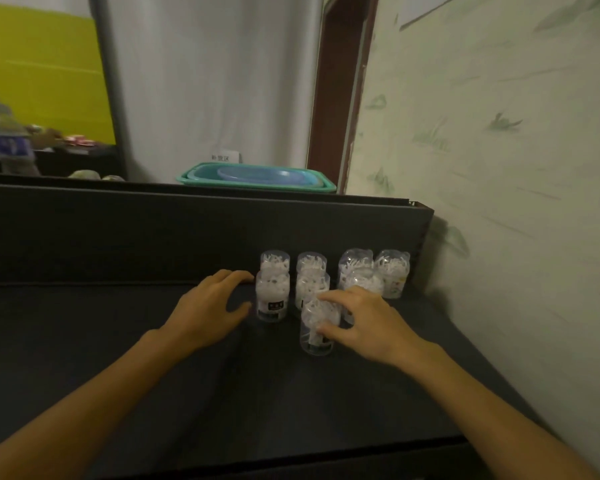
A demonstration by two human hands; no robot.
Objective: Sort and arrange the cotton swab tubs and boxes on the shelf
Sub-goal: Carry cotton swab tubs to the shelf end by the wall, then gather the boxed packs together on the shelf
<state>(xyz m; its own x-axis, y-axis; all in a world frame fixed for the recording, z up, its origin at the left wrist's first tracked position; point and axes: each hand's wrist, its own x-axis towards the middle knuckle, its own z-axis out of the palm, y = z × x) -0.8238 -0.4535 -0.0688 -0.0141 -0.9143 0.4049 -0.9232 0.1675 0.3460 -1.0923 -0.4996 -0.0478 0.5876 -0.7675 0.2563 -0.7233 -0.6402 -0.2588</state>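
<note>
Several clear round tubs of white cotton swabs stand in rows at the back right of the dark shelf (118,341). My right hand (364,323) grips the nearest tub (314,336), fingers curled over its top and side. My left hand (208,308) lies beside the front-left tub (272,299), fingers loosely bent, fingertips touching or nearly touching its upper edge. Two tubs (310,263) stand behind in the middle, and two more (392,271) sit against the right end. No boxes are in view.
The shelf's raised back panel (187,230) runs behind the tubs. A patterned wall (499,168) closes the right side. Stacked green and blue basins (257,176) sit beyond the back panel. A person stands at the far left.
</note>
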